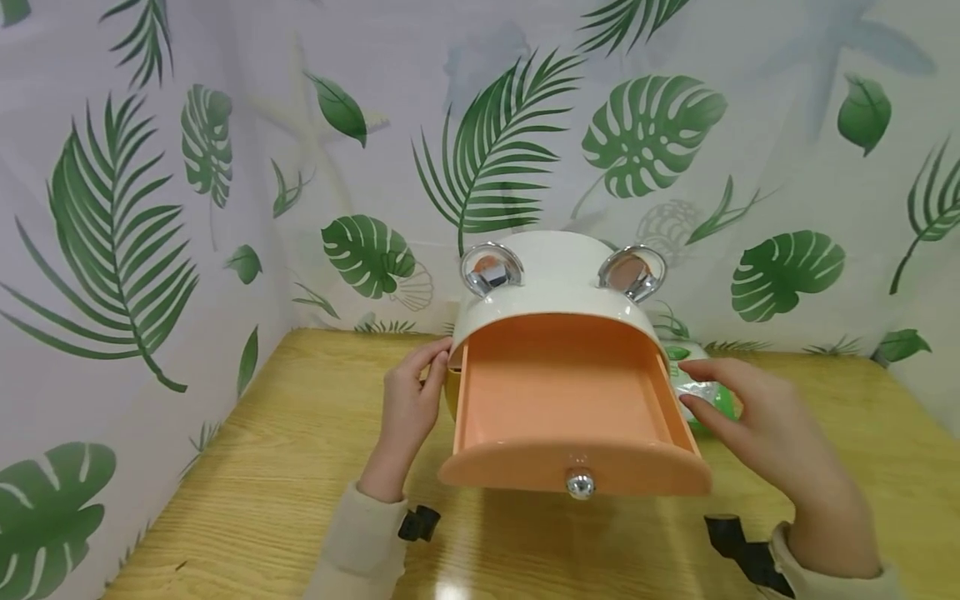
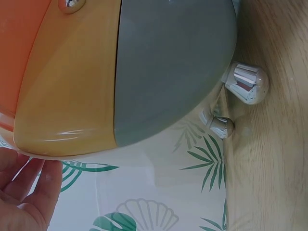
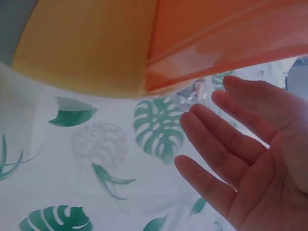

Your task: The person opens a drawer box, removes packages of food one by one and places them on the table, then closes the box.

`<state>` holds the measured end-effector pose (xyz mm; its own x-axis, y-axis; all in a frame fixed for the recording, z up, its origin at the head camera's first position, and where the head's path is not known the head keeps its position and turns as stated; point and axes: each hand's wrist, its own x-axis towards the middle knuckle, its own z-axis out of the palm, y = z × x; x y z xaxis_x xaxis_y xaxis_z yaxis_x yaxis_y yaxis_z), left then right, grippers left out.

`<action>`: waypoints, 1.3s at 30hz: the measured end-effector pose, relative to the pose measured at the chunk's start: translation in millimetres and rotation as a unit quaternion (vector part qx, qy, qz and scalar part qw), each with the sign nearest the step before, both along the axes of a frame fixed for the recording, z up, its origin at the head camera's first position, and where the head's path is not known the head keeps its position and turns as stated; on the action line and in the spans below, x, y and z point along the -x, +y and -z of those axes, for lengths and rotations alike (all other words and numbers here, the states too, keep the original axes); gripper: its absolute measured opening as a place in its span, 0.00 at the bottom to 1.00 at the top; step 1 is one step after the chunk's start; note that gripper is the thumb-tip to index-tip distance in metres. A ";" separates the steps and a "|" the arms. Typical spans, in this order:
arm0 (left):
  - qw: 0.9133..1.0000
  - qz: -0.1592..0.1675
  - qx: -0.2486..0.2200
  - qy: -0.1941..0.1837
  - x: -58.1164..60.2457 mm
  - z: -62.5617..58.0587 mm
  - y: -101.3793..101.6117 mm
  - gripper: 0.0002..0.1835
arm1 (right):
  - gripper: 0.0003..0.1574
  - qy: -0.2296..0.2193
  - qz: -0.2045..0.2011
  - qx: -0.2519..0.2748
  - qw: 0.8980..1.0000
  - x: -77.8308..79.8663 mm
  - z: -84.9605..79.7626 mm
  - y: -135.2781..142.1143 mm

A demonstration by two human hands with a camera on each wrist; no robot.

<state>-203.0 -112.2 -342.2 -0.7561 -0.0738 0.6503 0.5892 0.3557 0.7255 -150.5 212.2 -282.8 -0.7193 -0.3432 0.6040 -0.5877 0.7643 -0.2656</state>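
Note:
A small rounded drawer cabinet [image 1: 558, 262] with a white shell and two chrome-ringed ears stands on the table. Its top orange drawer [image 1: 562, 392] is pulled out, with a silver knob [image 1: 581, 484] on the front and a bare inside. Below it, the yellow drawer [image 2: 72, 82] and the grey-blue drawer [image 2: 175, 67] are closed. My left hand [image 1: 411, 400] touches the cabinet's left side with fairly straight fingers. On the other side my right hand [image 1: 772, 425] hovers beside the orange drawer, fingers spread and holding nothing; the right wrist view shows its palm.
Behind the right hand lies a white and green plastic package [image 1: 722, 402], partly hidden by the cabinet. Silver feet [image 2: 248, 84] carry the cabinet on the wooden table [image 1: 247, 467]. A leaf-patterned backdrop [image 1: 285, 167] rises behind and at the left.

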 end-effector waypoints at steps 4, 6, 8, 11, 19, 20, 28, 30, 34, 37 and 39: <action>1.000 -0.002 0.001 0.002 0.2 -0.7 -0.9 0.12 | 0.20 0.042 -0.010 0.008 0.999 -14.1 -7.5 -5.5; 1.000 -0.004 0.006 0.002 -0.4 -1.0 -1.0 0.12 | 0.15 0.066 -0.028 0.020 0.997 -21.7 -10.7 -8.4; 1.000 -0.006 0.011 0.002 -0.3 -0.5 -1.0 0.12 | 0.16 0.093 -0.043 0.026 0.994 -29.2 -13.2 -11.9; 1.000 -0.004 0.012 0.005 0.1 -0.1 -0.7 0.12 | 0.28 0.137 -0.066 0.041 0.988 -40.7 -16.7 -17.9; 1.000 -0.005 0.011 0.003 -0.9 -0.6 -0.9 0.12 | 0.20 0.133 -0.140 0.006 0.981 -60.0 1.0 -18.6; 1.000 -0.005 0.011 0.004 -1.0 -0.9 -0.9 0.12 | 0.21 0.133 -0.154 -0.003 0.979 -59.1 6.8 -17.5; 1.000 -0.007 0.014 0.014 0.1 -0.2 0.1 0.12 | 0.15 0.100 -0.215 -0.063 0.969 -75.9 -9.4 -52.6; 1.000 -0.009 0.014 0.014 -0.2 -0.4 0.3 0.12 | 0.16 0.091 -0.221 -0.071 0.968 -78.2 -13.9 -59.9; 1.000 -0.010 0.016 0.008 -1.1 -1.0 0.7 0.12 | 0.17 0.077 -0.222 -0.093 0.967 -75.8 -13.8 -66.2; 1.000 -0.011 0.015 0.005 -1.7 -1.6 0.7 0.12 | 0.18 0.070 -0.219 -0.104 0.968 -71.5 -10.5 -68.5; 1.000 -0.012 0.015 0.006 -1.9 -1.8 0.6 0.12 | 0.18 0.072 -0.218 -0.106 0.968 -69.0 -8.2 -69.9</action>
<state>-201.1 -111.6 -340.4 -0.7470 -0.0724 0.6609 0.5885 0.3906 0.7079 -81.5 142.3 -274.6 -0.3926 -0.7218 0.5700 -0.8855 0.4642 -0.0222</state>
